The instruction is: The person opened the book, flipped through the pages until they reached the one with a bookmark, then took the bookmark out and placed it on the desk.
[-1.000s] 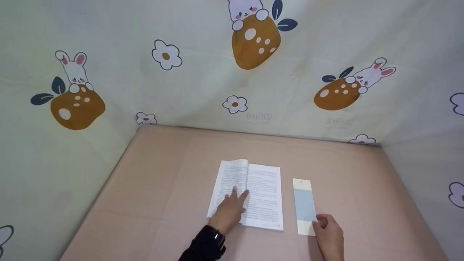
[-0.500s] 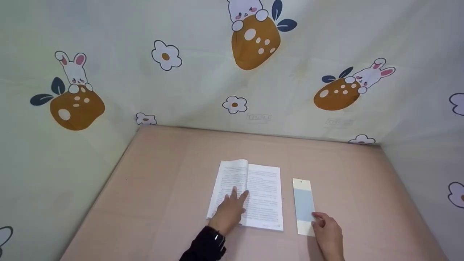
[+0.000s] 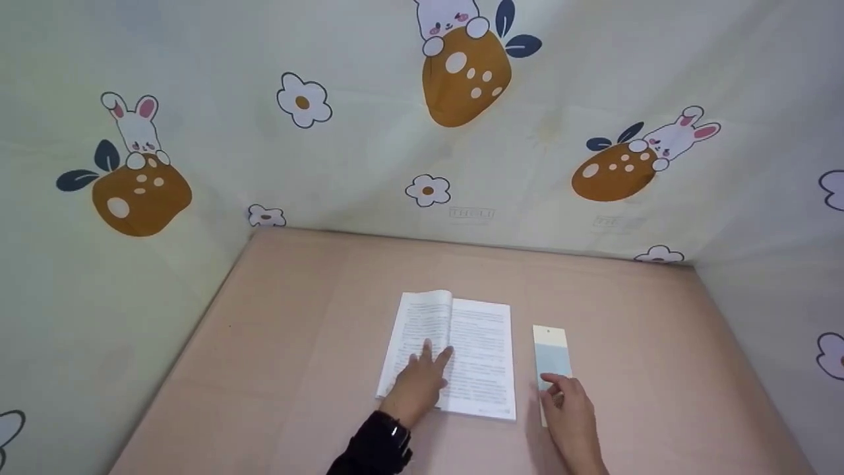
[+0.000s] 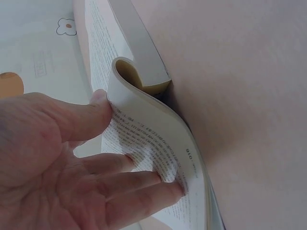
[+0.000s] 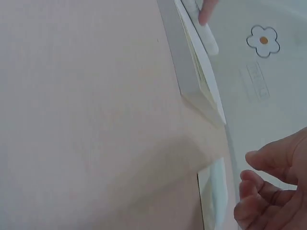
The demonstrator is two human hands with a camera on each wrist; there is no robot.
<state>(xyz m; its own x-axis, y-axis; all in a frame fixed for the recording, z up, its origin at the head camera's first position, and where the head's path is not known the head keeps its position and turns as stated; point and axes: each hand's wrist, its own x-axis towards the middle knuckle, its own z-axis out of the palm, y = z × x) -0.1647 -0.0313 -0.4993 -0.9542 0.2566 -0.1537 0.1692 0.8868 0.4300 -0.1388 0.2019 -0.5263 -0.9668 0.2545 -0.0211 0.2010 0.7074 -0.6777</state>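
An open book with printed pages lies on the table, its left-hand pages curled up along the fold. My left hand rests on the left page with straight, spread fingers; in the left wrist view the fingertips touch the page and the thumb is near the curl. Right of the book lies a bookmark, pale blue with cream ends and a small hole at the top. Over its lower part is my right hand, fingers loosely bent. In the right wrist view, a gap shows between thumb and fingers, which hold nothing.
A table covered in plain pinkish-tan stands under everything. Pale fabric walls printed with rabbits, orange fruit and flowers enclose its back and sides. A dark sleeve covers the left forearm.
My right hand has moved left from the bookmark's lower right edge to a place over its lower half. The bookmark, the book and my left hand look unmoved.
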